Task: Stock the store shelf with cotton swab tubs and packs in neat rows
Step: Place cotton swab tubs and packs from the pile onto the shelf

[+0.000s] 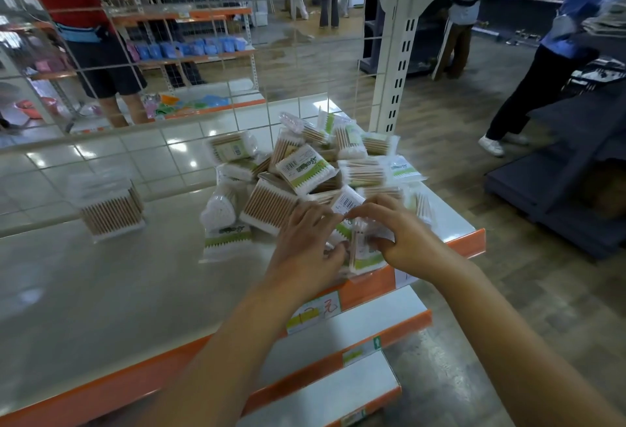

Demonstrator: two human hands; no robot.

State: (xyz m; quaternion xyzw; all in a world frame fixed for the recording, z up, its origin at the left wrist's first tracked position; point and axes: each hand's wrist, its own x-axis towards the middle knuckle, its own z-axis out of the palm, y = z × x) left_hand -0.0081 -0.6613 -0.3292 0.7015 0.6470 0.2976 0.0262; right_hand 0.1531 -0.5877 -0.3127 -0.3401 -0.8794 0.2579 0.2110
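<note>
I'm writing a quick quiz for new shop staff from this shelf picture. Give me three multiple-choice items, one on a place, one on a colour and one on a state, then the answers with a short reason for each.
1. Where does the lone tub stand, seen from the person?
A. Left of the heap of packs, apart from it
B. On top of the heap
C. On the floor

2. What colour is the front edge strip of the shelf?
A. Blue
B. Orange
C. Black

3. How do the packs lie?
A. In neat rows
B. In a loose heap
C. Hung on the wire grid

Answers:
1 A: the tub stands alone on the bare shelf, with a gap between it and the heap.
2 B: the strip under the left hand and right hand is orange.
3 B: the packs lean and overlap at many angles.
</note>
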